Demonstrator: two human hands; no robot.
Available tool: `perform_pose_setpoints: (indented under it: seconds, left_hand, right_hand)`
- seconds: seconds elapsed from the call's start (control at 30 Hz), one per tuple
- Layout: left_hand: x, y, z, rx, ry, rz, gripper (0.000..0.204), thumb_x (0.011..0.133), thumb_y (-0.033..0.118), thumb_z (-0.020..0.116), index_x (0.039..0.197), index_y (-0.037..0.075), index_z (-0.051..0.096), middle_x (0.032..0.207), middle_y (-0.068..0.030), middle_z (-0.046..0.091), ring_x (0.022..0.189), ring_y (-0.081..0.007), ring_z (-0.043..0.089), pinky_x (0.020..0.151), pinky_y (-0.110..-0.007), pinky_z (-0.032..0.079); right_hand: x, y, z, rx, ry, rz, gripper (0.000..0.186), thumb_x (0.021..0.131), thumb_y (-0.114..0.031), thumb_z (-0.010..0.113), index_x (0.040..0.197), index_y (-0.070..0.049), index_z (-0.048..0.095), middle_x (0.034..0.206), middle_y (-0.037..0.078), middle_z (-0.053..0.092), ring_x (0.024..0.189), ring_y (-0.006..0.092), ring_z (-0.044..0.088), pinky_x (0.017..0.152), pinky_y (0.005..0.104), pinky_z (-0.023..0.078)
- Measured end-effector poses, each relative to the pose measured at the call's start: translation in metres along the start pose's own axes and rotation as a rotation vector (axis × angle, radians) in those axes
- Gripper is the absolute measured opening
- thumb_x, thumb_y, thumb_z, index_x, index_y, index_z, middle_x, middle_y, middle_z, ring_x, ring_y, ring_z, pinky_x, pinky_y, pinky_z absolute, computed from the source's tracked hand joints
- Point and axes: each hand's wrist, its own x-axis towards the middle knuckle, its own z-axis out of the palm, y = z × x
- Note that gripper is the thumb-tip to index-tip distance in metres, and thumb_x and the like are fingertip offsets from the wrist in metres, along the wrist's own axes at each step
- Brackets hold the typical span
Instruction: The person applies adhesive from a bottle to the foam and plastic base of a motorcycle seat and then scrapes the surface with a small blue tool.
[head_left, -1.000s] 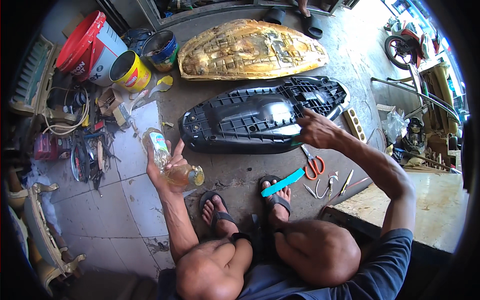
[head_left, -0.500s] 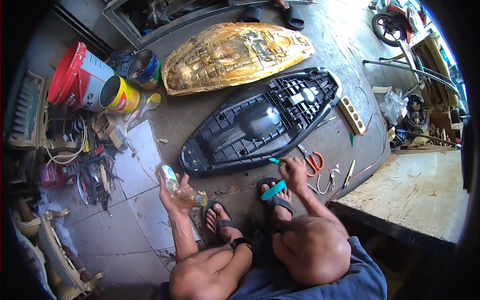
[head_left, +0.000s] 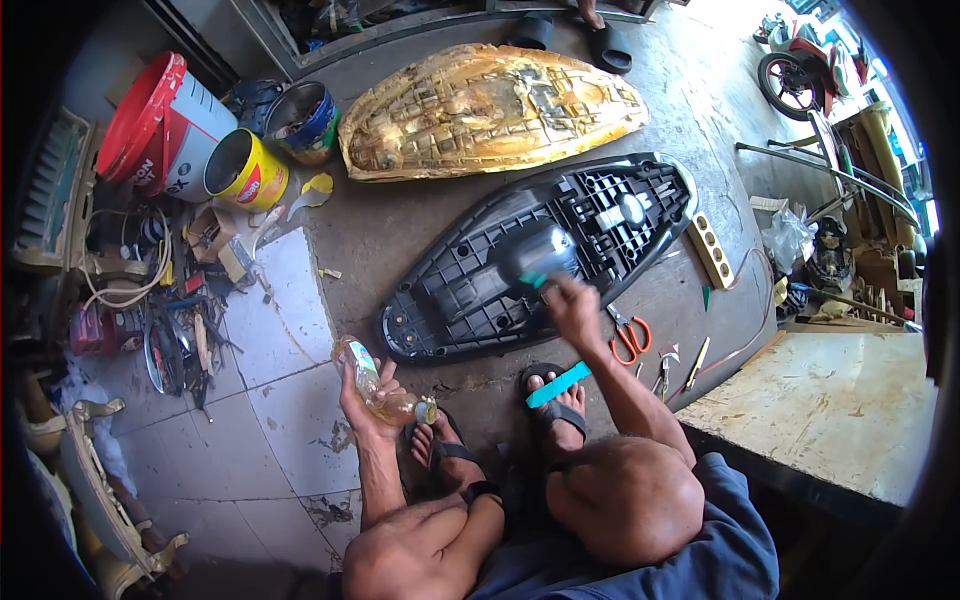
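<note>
My left hand (head_left: 368,418) is wrapped round a clear plastic bottle (head_left: 364,368) with a yellowish tint. The bottle is tilted, its mouth toward my feet. Over the near side of a black plastic motorcycle seat base (head_left: 440,283), my right hand (head_left: 577,312) pinches a small teal piece (head_left: 533,281), slightly blurred by motion. The base lies with its ribbed underside up, and I cannot tell whether the piece touches it. Across my right sandal lies a teal strip (head_left: 560,384). Scissors with orange handles (head_left: 630,338) rest on the floor, right of my right forearm.
Beyond the base lies a yellowed seat foam (head_left: 490,115). Buckets (head_left: 205,130) and a yellow can (head_left: 248,180) stand at the left, near scattered tools (head_left: 190,345). A power strip (head_left: 711,250), a cutter (head_left: 697,363) and a worn wooden board (head_left: 820,410) are at the right.
My right hand has moved forward with the small teal piece, from the near edge to over the seat base. My left hand still holds the bottle. The whole view has shifted slightly.
</note>
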Motion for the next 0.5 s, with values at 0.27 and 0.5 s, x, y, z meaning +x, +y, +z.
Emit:
perform_pose_setpoints:
  seconds: [0.27, 0.5]
  left_hand:
    - [0.006, 0.010, -0.006, -0.043, -0.064, -0.034, 0.055, 0.095, 0.054, 0.051, 0.104, 0.001, 0.062, 0.093, -0.0137, 0.059, 0.048, -0.0104, 0.047, 0.048, -0.026, 0.038]
    - [0.010, 0.017, -0.021, -0.120, -0.105, -0.077, 0.056, 0.097, 0.055, 0.046, 0.107, 0.003, 0.064, 0.101, -0.0225, 0.068, 0.050, -0.0121, 0.051, 0.051, -0.028, 0.042]
  right_hand:
    - [0.026, -0.035, 0.016, -0.242, -0.214, -0.281, 0.013, 0.085, -0.016, 0.064, 0.091, -0.007, 0.072, 0.075, 0.013, 0.067, 0.073, 0.0319, 0.063, 0.070, 0.0443, 0.044]
    - [0.025, -0.141, 0.091, -0.085, -0.321, -0.634, 0.012, 0.073, -0.019, 0.070, 0.081, -0.011, 0.065, 0.063, 0.004, 0.058, 0.067, 0.0228, 0.057, 0.074, 0.0396, 0.041]
